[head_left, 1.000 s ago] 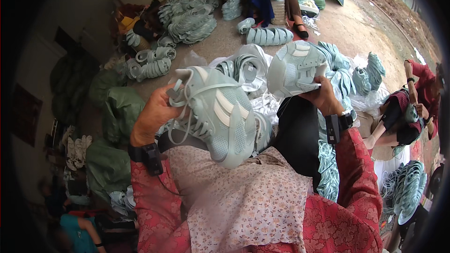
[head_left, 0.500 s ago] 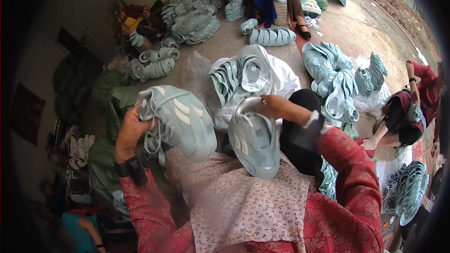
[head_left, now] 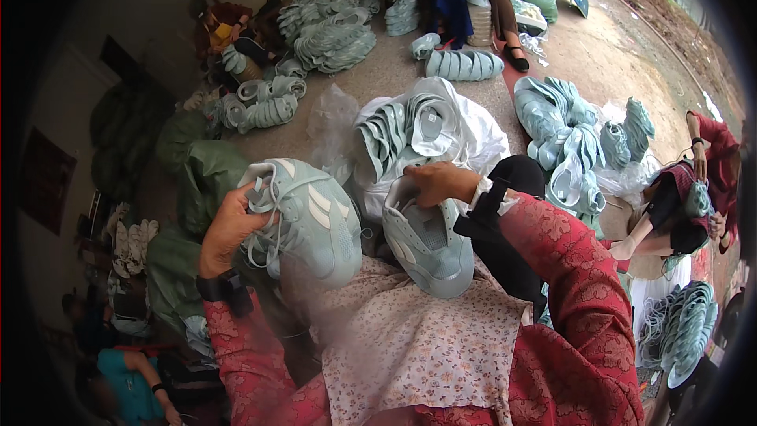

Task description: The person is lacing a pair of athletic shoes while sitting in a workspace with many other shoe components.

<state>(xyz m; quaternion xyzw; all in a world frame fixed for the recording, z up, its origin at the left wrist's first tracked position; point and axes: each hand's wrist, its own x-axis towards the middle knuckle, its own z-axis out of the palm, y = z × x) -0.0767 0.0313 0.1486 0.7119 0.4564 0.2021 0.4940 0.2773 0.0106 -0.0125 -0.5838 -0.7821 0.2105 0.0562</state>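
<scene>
My left hand [head_left: 227,230] is closed on the heel end of a pale blue sneaker upper [head_left: 315,217] with white side stripes. Laces are threaded through it, and their loose ends hang beside my fingers. A second pale blue sneaker upper [head_left: 432,256], with no laces seen in its eyelets, rests toe-down on the floral apron [head_left: 430,331] over my lap. Over its ankle opening, my right hand [head_left: 443,183] grips the collar, fingers curled at the edge; some fingertips are hidden inside. A wide gap between its eyelet rows shows the inside.
Beyond my knees, a white bag [head_left: 481,122] holds nested shoe uppers [head_left: 386,138]. More upper piles [head_left: 556,114] lie to the right and stacked rows [head_left: 465,65] farther off. Green sacks [head_left: 209,181] stand at left. Other people sit around, one in red [head_left: 714,146] at right.
My right hand has shifted left across the second upper's opening. The tongue that lay between its eyelets no longer shows there. The laced upper in my left hand has turned slightly.
</scene>
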